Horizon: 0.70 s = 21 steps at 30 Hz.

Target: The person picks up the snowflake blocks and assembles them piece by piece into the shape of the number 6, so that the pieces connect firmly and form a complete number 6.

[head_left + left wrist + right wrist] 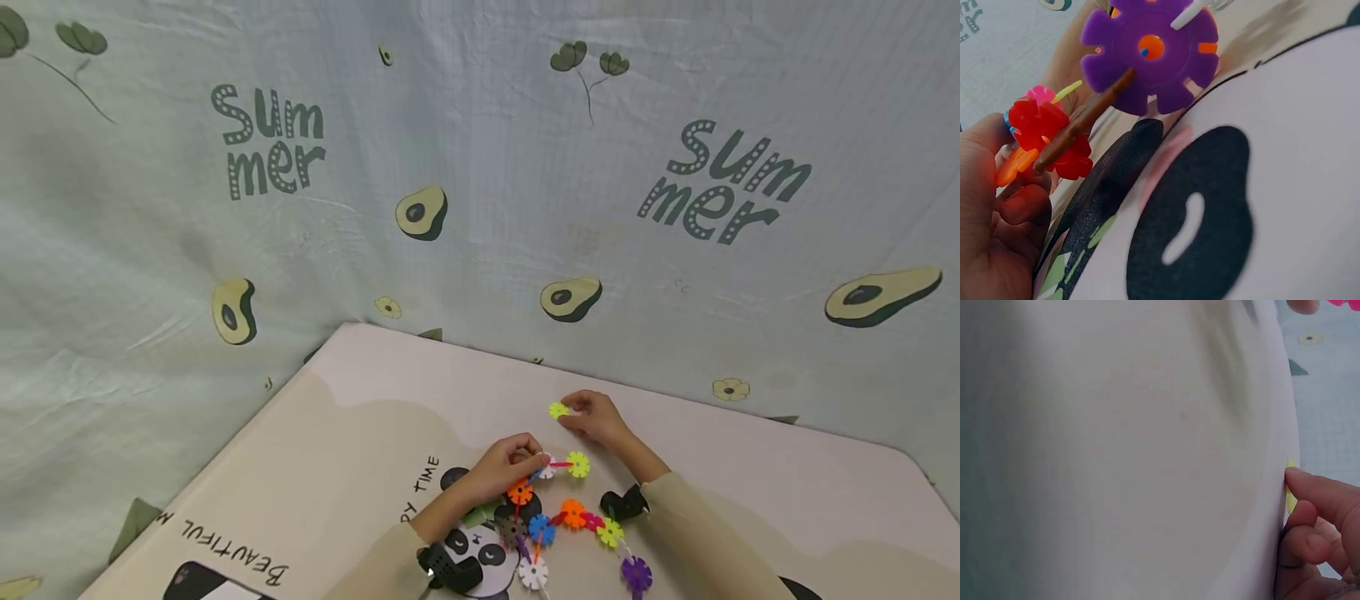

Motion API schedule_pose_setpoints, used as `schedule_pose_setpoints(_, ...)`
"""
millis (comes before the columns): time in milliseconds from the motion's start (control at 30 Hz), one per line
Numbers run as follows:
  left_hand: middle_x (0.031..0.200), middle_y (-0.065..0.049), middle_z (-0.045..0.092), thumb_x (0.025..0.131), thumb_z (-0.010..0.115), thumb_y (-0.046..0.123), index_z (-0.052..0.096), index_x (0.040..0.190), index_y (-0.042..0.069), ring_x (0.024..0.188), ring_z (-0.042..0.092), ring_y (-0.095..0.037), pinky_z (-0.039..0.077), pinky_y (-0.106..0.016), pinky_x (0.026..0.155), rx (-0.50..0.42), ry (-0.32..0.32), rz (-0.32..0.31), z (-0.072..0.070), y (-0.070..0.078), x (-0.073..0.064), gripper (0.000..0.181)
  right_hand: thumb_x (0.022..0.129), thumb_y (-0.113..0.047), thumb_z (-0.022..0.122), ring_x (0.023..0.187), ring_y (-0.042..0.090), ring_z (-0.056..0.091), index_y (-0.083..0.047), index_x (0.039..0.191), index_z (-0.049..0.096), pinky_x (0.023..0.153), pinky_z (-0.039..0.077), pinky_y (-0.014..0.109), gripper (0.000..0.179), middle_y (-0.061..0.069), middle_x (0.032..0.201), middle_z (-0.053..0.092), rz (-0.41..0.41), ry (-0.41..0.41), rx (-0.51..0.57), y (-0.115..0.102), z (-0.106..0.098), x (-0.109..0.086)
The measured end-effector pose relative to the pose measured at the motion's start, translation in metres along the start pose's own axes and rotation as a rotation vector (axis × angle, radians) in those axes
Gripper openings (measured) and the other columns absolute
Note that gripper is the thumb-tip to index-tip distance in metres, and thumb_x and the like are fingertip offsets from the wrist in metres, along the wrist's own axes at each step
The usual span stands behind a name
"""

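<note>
My left hand (504, 467) grips a linked chain of colored notched discs and short sticks near its white disc (547, 467). A yellow disc (577, 464) ends the chain beyond the fingertips. From there it runs back past an orange disc (520, 492) and a blue disc (542, 529) to a purple disc (637, 573). In the left wrist view, a large purple disc (1110, 69) and a red flower-shaped piece (1041, 122) appear beside the fingers. Farther back, my right hand (596, 418) pinches a separate yellow disc (558, 410), seen edge-on as a yellow sliver (1290, 503).
Both hands work over a pale table (315, 433) printed with a panda (483, 558) and lettering. Behind its far edge hangs a curtain (480, 167) with avocado prints. A dark band (624, 503) sits at the right wrist.
</note>
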<state>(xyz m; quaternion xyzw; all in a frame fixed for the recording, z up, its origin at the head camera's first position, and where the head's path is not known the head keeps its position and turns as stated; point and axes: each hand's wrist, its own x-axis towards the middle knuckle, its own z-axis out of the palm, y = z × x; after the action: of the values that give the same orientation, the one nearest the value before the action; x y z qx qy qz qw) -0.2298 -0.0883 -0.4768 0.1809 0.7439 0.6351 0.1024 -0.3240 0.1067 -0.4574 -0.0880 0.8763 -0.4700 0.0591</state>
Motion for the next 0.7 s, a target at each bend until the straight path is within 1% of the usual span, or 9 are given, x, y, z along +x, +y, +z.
schedule_pose_setpoints(67,0.068,0.002,0.054,0.098,0.058,0.016,0.059,0.096,-0.004,0.058,0.045,-0.004,0.037,-0.019,0.054,0.006,0.003,-0.005,0.000,0.000,0.000,0.020,0.081,-0.005,0.076,0.068,0.017,0.046,0.006,0.109,0.062,0.056,0.043,0.022,0.033,0.018,0.103,0.056,0.000,-0.002,0.006,0.000,-0.001,-0.001)
schedule_pose_setpoints(167,0.068,0.003,0.053,0.098,0.058,0.017,0.061,0.096,-0.004,0.058,0.044,-0.005,0.037,-0.019,0.054,0.010,0.010,-0.004,0.001,0.000,0.000,0.021,0.080,-0.005,0.077,0.067,0.016,0.047,0.005,0.108,0.060,0.055,0.044,0.022,0.034,0.017,0.103,0.057,0.013,-0.004,0.044,0.003,-0.003,-0.002)
schedule_pose_setpoints(267,0.071,0.004,0.055,0.097,0.058,0.017,0.065,0.097,-0.004,0.060,0.045,-0.004,0.038,-0.018,0.056,0.006,0.009,0.001,0.002,-0.002,0.000,0.022,0.082,-0.004,0.076,0.063,0.016,0.051,0.005,0.106,0.058,0.054,0.045,0.022,0.032,0.015,0.096,0.059,0.023,-0.015,0.099,0.008,-0.004,-0.004)
schedule_pose_setpoints(367,0.073,0.004,0.056,0.097,0.059,0.018,0.067,0.097,-0.004,0.061,0.046,-0.004,0.038,-0.018,0.057,0.010,0.007,-0.010,0.004,-0.005,-0.001,0.024,0.084,-0.005,0.074,0.062,0.015,0.056,0.005,0.105,0.058,0.055,0.047,0.021,0.027,0.011,0.087,0.059,0.036,-0.030,0.148,0.013,-0.005,-0.006)
schedule_pose_setpoints(467,0.074,0.004,0.056,0.098,0.058,0.020,0.067,0.097,-0.003,0.063,0.047,-0.004,0.039,-0.018,0.058,0.036,0.004,-0.012,0.004,-0.005,-0.002,0.025,0.086,-0.005,0.072,0.063,0.015,0.059,0.004,0.106,0.060,0.057,0.048,0.020,0.025,0.008,0.082,0.059,0.049,-0.052,0.187,0.017,-0.007,-0.008)
schedule_pose_setpoints(567,0.074,0.003,0.054,0.098,0.057,0.021,0.066,0.096,-0.002,0.064,0.046,-0.005,0.038,-0.019,0.059,0.073,0.006,0.003,0.002,-0.004,-0.002,0.025,0.089,-0.007,0.070,0.064,0.015,0.058,0.006,0.112,0.061,0.059,0.049,0.020,0.028,0.006,0.082,0.060,0.032,-0.098,0.212,0.018,-0.010,-0.011)
schedule_pose_setpoints(700,0.073,0.003,0.051,0.099,0.055,0.023,0.065,0.097,-0.001,0.064,0.044,-0.006,0.037,-0.020,0.059,0.118,0.007,0.018,-0.002,-0.004,-0.001,0.026,0.091,-0.008,0.067,0.065,0.014,0.056,0.009,0.116,0.062,0.059,0.048,0.021,0.030,0.004,0.080,0.062,0.001,-0.162,0.243,0.016,-0.014,-0.017)
